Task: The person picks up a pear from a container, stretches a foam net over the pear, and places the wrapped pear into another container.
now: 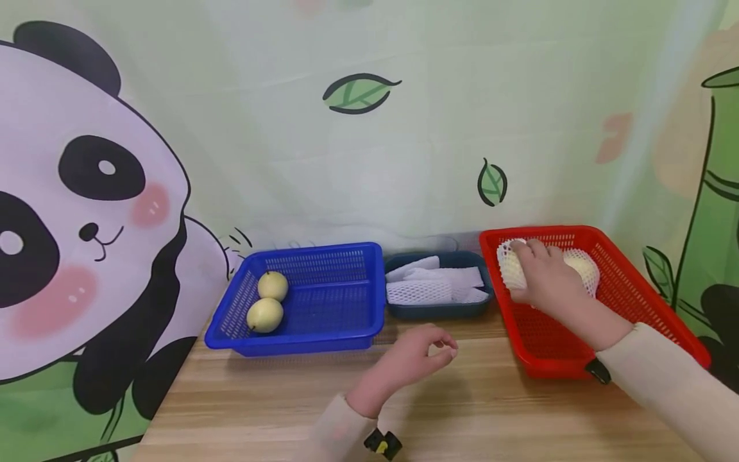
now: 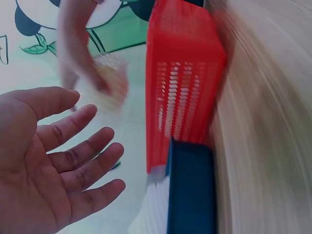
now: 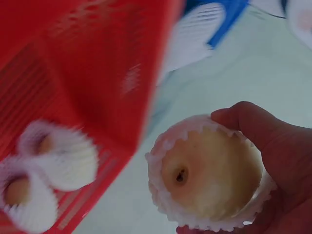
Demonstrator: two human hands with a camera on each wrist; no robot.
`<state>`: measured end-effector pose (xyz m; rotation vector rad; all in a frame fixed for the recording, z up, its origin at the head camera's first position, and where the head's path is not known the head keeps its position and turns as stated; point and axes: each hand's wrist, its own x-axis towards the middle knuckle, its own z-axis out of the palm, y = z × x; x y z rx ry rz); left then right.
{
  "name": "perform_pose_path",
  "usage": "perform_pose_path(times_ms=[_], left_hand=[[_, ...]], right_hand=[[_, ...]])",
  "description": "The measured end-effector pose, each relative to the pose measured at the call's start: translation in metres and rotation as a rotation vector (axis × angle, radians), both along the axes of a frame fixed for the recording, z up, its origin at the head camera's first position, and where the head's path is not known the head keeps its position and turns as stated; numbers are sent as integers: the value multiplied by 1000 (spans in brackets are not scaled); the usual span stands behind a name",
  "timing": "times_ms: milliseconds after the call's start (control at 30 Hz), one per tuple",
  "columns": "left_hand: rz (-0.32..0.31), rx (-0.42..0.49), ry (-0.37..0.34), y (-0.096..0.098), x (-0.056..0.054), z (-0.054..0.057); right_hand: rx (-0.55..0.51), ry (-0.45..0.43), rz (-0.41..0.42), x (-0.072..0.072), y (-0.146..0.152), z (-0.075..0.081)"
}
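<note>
My right hand (image 1: 545,276) grips a pale yellow pear (image 3: 209,170) wrapped in a white foam net (image 1: 510,266), above the left part of the red basket (image 1: 554,369). In the right wrist view, the thumb lies along the net's edge and the pear's dimpled end is exposed. Two other netted pears (image 3: 68,161) sit inside that basket. Over the wooden table, in front of the dark teal container (image 1: 439,312), hovers my left hand (image 1: 412,356). Its fingers (image 2: 87,156) are spread and loosely bent, with nothing in them.
White foam nets (image 1: 421,292) lie in the teal container, between the two baskets. At the left stands a blue basket (image 1: 312,345) with two bare pears (image 1: 265,315) along its left side. A printed panda curtain (image 1: 404,160) hangs right behind the table (image 1: 462,417).
</note>
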<state>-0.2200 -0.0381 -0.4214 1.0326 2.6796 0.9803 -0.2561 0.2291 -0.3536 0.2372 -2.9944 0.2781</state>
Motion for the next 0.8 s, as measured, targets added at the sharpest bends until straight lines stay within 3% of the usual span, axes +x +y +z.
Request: perform_pose_path(times_ms=[433, 800], left_hand=[[-115, -166, 184, 57, -10, 17], [-139, -360, 233, 109, -4, 11]], right_hand=[[150, -138, 143, -32, 51, -13], [133, -271, 206, -39, 62, -30]])
